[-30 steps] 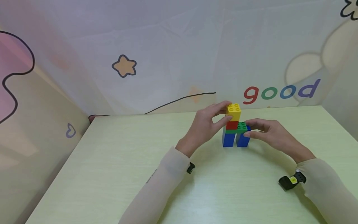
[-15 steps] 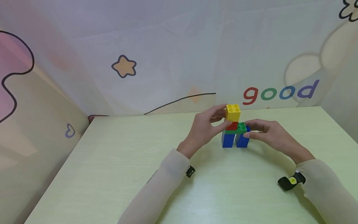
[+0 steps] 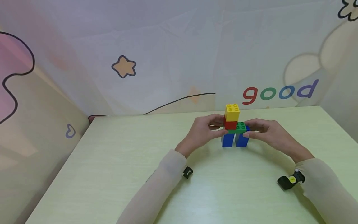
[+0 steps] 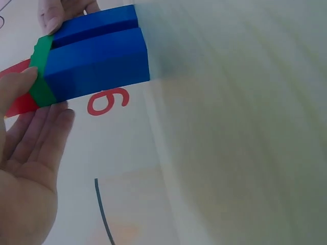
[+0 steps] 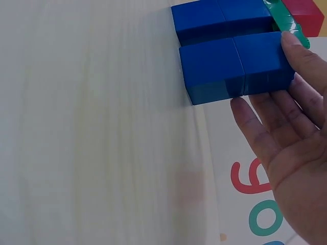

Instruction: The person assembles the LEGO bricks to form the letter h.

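Note:
A toy-brick structure stands on the table. Two blue brick columns, the left column (image 3: 227,141) and the right column (image 3: 241,141), carry a green plate (image 3: 241,127). On the plate's left half is a red brick (image 3: 230,125), topped by a yellow brick (image 3: 232,115). My left hand (image 3: 199,132) pinches the green plate at its left end, thumb (image 4: 25,81) in front and fingers behind. From the right, my right hand (image 3: 269,135) grips the upper blue brick (image 5: 263,61) of the right column between thumb and fingers, just below the plate.
The pale wooden table (image 3: 112,174) spreads out to the left and in front. Close behind the structure, the table meets a printed backdrop (image 3: 173,62) with a star and the word "good". Each wrist wears a small black camera strap (image 3: 288,183).
My left hand has slid down from the yellow brick, past the red one, to the green plate. The right hand keeps its grip, and the structure stays in place.

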Demonstrator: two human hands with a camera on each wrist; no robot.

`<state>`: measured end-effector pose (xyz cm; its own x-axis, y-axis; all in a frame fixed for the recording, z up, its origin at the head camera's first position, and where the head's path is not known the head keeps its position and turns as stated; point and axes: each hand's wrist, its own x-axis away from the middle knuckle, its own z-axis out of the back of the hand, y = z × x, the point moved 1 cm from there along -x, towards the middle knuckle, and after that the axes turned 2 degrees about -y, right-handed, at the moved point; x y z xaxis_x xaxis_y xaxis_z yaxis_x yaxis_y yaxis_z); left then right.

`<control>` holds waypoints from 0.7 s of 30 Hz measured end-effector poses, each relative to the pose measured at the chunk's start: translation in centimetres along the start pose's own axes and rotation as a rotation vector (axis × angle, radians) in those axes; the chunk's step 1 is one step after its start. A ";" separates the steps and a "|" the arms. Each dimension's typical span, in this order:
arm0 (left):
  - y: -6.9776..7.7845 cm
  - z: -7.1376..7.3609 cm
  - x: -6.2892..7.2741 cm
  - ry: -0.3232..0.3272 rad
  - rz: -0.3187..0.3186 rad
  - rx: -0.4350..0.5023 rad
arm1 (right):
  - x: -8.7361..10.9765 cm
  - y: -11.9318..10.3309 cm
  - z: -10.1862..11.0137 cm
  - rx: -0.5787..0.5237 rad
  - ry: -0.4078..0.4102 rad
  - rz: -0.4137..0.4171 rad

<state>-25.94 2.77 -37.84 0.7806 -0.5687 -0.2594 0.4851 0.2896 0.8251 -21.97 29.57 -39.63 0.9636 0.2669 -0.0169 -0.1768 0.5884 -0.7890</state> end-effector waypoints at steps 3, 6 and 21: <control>-0.2 0.0 0.0 -0.015 0.021 -0.013 | 0.0 0.0 0.0 -0.001 0.000 0.002; -0.4 0.0 0.0 -0.023 0.030 -0.011 | 0.0 0.1 0.0 -0.001 0.000 0.002; -0.7 0.1 0.0 -0.063 0.079 0.002 | 0.0 0.3 0.3 -0.014 -0.026 0.002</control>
<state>-26.31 2.48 -38.39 0.7903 -0.5911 -0.1614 0.4218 0.3338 0.8430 -22.05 29.93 -39.68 0.9575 0.2883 -0.0025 -0.1758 0.5770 -0.7976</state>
